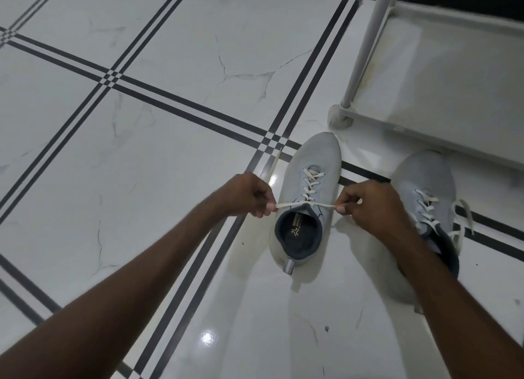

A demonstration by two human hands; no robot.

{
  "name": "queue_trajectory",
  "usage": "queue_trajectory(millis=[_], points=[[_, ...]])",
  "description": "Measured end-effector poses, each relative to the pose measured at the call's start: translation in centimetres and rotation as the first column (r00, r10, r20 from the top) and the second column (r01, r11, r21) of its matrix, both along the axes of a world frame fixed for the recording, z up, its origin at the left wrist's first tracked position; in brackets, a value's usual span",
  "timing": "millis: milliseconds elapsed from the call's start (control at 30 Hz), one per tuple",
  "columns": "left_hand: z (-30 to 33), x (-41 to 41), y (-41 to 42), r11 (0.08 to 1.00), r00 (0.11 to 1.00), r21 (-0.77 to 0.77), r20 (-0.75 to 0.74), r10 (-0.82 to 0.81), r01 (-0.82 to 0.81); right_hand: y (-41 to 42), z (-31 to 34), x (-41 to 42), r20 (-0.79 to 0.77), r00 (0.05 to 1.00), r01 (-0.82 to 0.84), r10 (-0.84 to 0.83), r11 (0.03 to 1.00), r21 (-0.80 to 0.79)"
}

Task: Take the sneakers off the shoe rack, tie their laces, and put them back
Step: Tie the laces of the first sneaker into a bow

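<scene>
Two light grey sneakers with cream laces stand on the tiled floor, toes pointing away from me. The left sneaker (313, 163) has a dark lining and an open collar. My left hand (245, 194) pinches one end of its lace (292, 204), and my right hand (368, 201) pinches the other end, so the lace is stretched taut across the tongue. The lace's loose tail runs up past my left hand. The right sneaker (425, 174) is partly hidden behind my right forearm; its laces (462, 217) hang loose over its side.
A white shoe rack (442, 75) stands at the upper right, its bottom shelf bare and its post foot (341, 118) close to the left sneaker's toe. The floor (141, 109) is glossy white tile with dark stripe lines.
</scene>
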State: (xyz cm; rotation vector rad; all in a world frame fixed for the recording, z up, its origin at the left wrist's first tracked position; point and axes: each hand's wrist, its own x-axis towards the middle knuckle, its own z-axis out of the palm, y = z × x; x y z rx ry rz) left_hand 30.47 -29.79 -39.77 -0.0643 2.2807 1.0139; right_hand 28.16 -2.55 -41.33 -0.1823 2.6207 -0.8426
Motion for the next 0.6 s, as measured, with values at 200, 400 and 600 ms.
queue_trajectory(millis=[200, 400, 600], points=[[2.4, 0.0, -2.3, 0.895, 0.968, 0.403, 0.227, 0.102, -0.189, 1.5, 4.1, -2.4, 0.391, 0.889, -0.112, 0.238, 0.941, -0.319], [2.1, -0.8, 0.8, 0.697, 0.946, 0.640, 0.236, 0.220, -0.322, 0.3, 4.0, -1.9, 0.390, 0.899, 0.120, 0.201, 0.742, -0.659], [0.5, -2.1, 4.3, 0.679, 0.887, 0.579, 0.211, 0.410, -0.451, -3.7, 2.1, -0.3, 0.442, 0.887, 0.441, -0.131, 0.522, -0.730]])
